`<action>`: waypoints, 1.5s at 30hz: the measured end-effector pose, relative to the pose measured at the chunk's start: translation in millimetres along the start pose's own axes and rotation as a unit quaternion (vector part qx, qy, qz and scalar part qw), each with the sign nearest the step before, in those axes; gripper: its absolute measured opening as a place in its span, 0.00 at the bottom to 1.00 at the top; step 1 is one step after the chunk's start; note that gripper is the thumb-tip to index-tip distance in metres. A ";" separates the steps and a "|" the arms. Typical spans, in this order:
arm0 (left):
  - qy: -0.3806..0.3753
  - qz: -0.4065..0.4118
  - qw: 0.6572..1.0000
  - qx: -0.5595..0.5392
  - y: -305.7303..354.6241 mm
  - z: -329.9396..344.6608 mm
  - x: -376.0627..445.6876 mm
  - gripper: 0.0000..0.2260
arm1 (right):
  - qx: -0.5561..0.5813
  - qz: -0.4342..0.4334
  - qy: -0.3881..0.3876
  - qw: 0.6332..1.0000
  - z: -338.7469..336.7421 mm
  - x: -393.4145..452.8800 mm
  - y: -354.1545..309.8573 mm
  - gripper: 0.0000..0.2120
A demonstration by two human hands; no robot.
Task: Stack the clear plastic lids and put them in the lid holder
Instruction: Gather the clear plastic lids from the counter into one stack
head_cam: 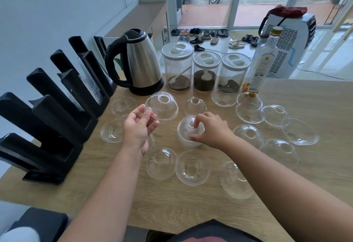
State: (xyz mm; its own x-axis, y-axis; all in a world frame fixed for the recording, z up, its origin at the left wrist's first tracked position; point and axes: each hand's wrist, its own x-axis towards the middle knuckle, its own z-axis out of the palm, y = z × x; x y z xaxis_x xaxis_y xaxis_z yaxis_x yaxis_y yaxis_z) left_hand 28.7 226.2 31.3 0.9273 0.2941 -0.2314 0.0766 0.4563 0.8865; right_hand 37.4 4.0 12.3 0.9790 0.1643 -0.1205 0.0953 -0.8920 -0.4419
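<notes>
The wooden table [286, 98] carried the whole job, with the black lid holder [57, 117] standing along its left edge. Its slots showed some clear stock already loaded, though I could not tell how much. Most of the work remained: more than a dozen loose lids [192, 167] lay scattered singly across the table, some dome up, some inverted.

The stack [190, 131] was only started, a few lids deep by my judgement, and sat at table centre. My right hand [212, 129] rested on it, fingertips [195, 125] closed on the top dome, thumb at the lower rim.

My left hand [138, 125] held one dome lid [162, 105] raised just left of the stack, thumb and fingers pinched on its near rim.
</notes>
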 end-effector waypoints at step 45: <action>-0.025 -0.171 0.985 0.008 -45.1 39.9 39.8 0.04 | 0.163 0.056 -0.085 0.981 1.9 25.3 14.9 0.46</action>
State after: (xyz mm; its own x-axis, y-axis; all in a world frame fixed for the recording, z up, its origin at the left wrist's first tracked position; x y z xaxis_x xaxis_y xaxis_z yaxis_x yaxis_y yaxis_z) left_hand 76.7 183.8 -2.0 0.8634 0.0829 -0.4976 0.3927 0.5087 0.7662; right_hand 63.2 -4.4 1.0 0.9330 0.1668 -0.3190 -0.1006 -0.7302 -0.6758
